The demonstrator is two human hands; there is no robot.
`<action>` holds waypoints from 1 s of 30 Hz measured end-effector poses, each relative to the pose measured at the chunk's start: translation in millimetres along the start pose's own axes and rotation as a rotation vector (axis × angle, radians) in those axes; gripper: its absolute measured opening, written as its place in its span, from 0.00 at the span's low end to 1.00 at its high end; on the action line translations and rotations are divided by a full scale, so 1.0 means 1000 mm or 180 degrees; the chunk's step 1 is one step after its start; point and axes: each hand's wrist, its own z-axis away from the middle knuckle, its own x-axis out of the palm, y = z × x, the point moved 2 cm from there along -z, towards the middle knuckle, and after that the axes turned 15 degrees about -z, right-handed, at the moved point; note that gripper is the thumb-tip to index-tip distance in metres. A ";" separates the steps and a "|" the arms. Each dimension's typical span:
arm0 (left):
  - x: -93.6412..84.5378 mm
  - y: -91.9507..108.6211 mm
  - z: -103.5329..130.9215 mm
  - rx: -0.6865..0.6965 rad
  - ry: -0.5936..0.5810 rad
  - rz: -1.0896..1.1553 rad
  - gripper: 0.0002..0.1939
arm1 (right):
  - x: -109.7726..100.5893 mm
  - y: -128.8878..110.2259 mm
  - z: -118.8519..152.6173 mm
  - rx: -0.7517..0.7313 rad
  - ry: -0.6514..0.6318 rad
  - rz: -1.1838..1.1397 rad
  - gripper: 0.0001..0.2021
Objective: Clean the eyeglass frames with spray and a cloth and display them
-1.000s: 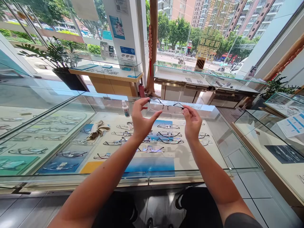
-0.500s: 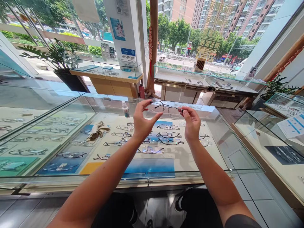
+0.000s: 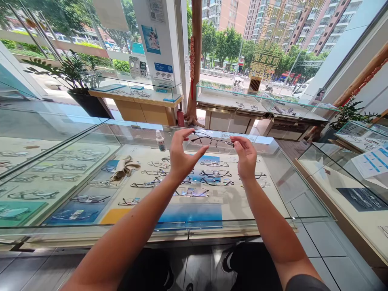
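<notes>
A pair of eyeglasses (image 3: 214, 142) with a thin dark frame is held up above the glass counter between both hands. My left hand (image 3: 184, 155) grips its left end with the fingertips, the thumb stretched out below the left lens. At the other end, my right hand (image 3: 245, 155) pinches the frame near the right hinge. A small white spray bottle (image 3: 160, 141) stands on the countertop just left of my left hand. Farther left lies a crumpled beige cloth (image 3: 125, 167).
Under the glass top of the display counter (image 3: 257, 208) lie several rows of eyeglasses (image 3: 216, 173). More glass showcases (image 3: 230, 97) stand by the windows and at the right (image 3: 321, 178). A potted plant (image 3: 87, 97) is at the back left, near a wooden post (image 3: 194, 60).
The eyeglasses have tilted in my hands, so the lenses now face me more fully. Both hands stay in nearly the same place, and the view shifts slightly.
</notes>
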 end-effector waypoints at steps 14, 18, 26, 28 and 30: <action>-0.006 0.006 -0.002 0.0975 -0.0570 -0.0217 0.30 | 0.000 -0.003 -0.004 -0.0219 -0.1236 0.0941 0.10; -0.010 0.011 -0.005 0.1040 -0.0561 -0.0116 0.32 | -0.001 -0.005 -0.006 0.0010 -0.1363 0.0677 0.10; -0.011 0.016 -0.004 0.0684 -0.0840 0.0533 0.30 | -0.001 0.005 -0.008 0.0666 -0.1334 0.0155 0.15; -0.010 0.016 -0.003 0.0437 -0.1001 0.0819 0.31 | -0.001 0.009 -0.007 0.0965 -0.1336 -0.0097 0.15; -0.009 0.016 -0.003 0.0233 -0.1132 0.0993 0.32 | -0.001 0.012 -0.007 0.1308 -0.1325 -0.0359 0.15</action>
